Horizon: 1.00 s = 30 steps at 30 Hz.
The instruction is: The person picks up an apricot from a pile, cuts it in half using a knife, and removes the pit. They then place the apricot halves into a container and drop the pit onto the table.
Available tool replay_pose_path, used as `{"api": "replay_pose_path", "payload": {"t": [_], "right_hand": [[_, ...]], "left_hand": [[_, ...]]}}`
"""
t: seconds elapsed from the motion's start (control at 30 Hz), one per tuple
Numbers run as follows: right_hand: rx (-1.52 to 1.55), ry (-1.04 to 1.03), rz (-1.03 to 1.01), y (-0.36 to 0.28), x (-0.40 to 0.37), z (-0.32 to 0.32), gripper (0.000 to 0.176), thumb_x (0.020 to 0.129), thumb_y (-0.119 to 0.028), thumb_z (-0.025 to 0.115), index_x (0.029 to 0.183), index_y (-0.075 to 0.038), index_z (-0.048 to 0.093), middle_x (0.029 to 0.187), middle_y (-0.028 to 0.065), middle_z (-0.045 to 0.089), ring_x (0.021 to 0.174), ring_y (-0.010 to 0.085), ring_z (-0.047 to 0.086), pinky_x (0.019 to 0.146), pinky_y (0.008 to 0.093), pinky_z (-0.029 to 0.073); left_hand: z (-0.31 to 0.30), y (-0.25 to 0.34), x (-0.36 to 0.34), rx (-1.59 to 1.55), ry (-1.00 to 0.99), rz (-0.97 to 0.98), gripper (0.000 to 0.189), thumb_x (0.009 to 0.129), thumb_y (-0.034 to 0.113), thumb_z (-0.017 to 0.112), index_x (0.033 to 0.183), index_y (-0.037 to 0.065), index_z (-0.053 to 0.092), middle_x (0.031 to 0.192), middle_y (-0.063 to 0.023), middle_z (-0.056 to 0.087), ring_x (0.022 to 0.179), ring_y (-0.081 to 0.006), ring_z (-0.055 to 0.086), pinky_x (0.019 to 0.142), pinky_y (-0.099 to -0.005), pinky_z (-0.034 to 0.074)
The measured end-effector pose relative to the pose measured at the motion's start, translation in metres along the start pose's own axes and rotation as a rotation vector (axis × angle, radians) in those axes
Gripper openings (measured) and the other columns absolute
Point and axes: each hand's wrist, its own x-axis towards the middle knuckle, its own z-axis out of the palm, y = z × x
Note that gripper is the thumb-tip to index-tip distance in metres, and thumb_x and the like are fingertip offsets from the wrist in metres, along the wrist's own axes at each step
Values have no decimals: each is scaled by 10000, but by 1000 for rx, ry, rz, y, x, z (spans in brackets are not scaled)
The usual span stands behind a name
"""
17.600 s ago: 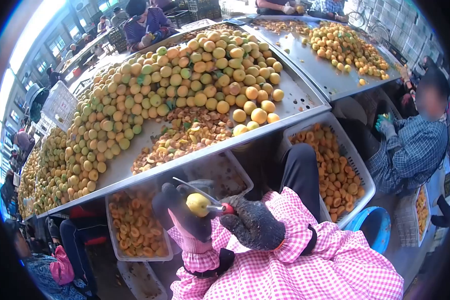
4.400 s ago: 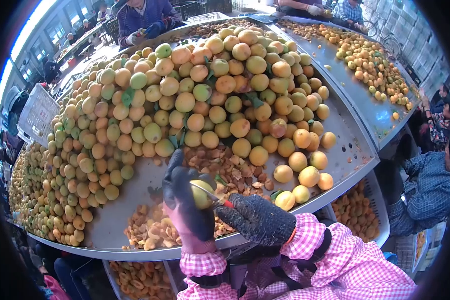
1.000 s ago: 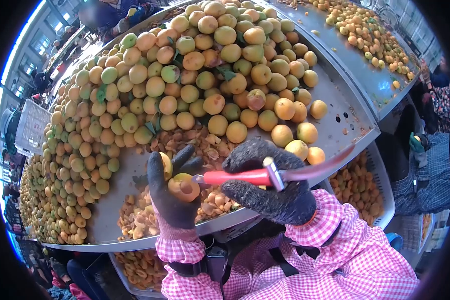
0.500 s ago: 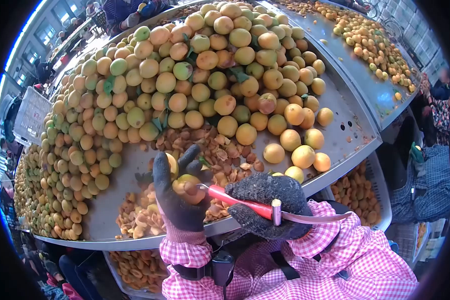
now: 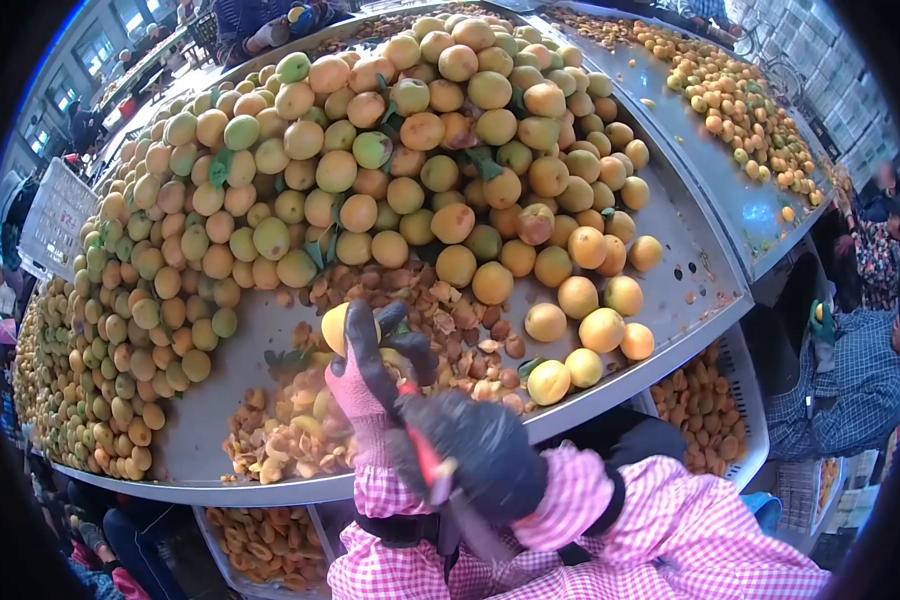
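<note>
My left hand [image 5: 370,355], in a dark-coated glove with a pink cuff, grips a yellow apricot [image 5: 336,328] near its fingertips. Its palm is partly hidden behind my right hand [image 5: 475,450]. That hand wears a dark knit glove and is blurred, closed around a red-handled tool [image 5: 425,462] whose lower end smears into a grey streak. Scraps and brown pits [image 5: 460,330] lie just beyond both hands. Peeled-looking fruit pieces [image 5: 290,430] sit to the left, on the metal table [image 5: 205,450].
A large heap of whole apricots [image 5: 320,155] covers the back and left of the table. Loose apricots [image 5: 602,330] lie near its right edge. Crates of halved fruit [image 5: 705,405] stand below. Another fruit-laden table [image 5: 730,195] and a person in checked cloth [image 5: 840,370] are at right.
My right hand has swung down and left, across my left wrist, with the red-handled tool turned steeper. My left hand has tilted; the fruit in its palm no longer shows.
</note>
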Motion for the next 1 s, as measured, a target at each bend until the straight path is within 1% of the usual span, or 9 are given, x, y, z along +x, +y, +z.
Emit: {"api": "replay_pose_path", "payload": {"t": [0.03,0.13,0.17,0.23,0.27,0.3,0.37,0.5,1.0], "right_hand": [[-87,-48,77,-8,8,13,295,773,-117,666,1051,-33,611,745,102,612,570,239,597,447,371,454],[711,-100,345,24,27,-14,257,815,-101,644,1050,0,611,722,102,608,587,211,615,461,338,481],[970,-184,541,35,25,-20,228,851,-109,631,1050,-1,613,712,94,613,611,185,624,508,302,509],[1188,-260,777,44,26,-28,208,893,-123,610,1056,6,609,723,76,625,609,154,625,548,258,534],[1169,-296,778,43,28,-27,214,900,-129,603,1061,13,602,744,66,633,583,149,618,542,250,531],[965,-216,373,47,22,-17,234,898,-127,598,1088,9,594,797,73,638,609,160,624,568,262,536],[694,-148,-54,49,2,4,286,881,-131,600,1135,-2,580,884,90,642,682,187,632,613,296,538],[541,-360,-66,40,-19,13,386,828,-187,642,1170,-22,572,982,121,647,784,243,651,623,350,520],[136,-129,-332,39,-15,14,357,802,-148,580,1129,-4,565,852,123,567,693,260,580,552,368,459]], "left_hand": [[7,3,-1,-91,90,-19,483,922,391,541,916,-83,636,689,-150,650,455,-166,560,504,-277,492],[-7,4,-4,-58,-7,83,441,928,381,538,1152,1,539,976,-207,629,716,-173,630,567,-269,513],[-4,15,-8,-412,-65,-110,467,914,353,566,1286,99,441,1142,-213,556,967,-244,600,752,-405,538],[-16,-14,-7,10,-287,329,469,922,328,551,1335,170,391,1160,-193,539,954,-254,600,766,-416,543],[-20,-15,-2,-103,-346,241,467,920,323,556,1327,159,399,1130,-181,552,931,-250,608,766,-407,548],[-24,-16,3,-214,-395,147,465,917,319,562,1320,147,407,1100,-168,565,909,-247,616,766,-399,553],[-36,-3,19,-911,-523,-571,460,908,320,579,1294,115,432,1031,-145,595,873,-241,629,754,-382,567],[-4,9,-1,-746,46,-374,464,876,396,604,1144,24,531,869,-83,626,773,-205,624,636,-313,589],[0,3,-10,-291,89,-89,593,880,521,534,1181,11,510,1065,-141,605,818,-242,615,694,-345,532]]}}
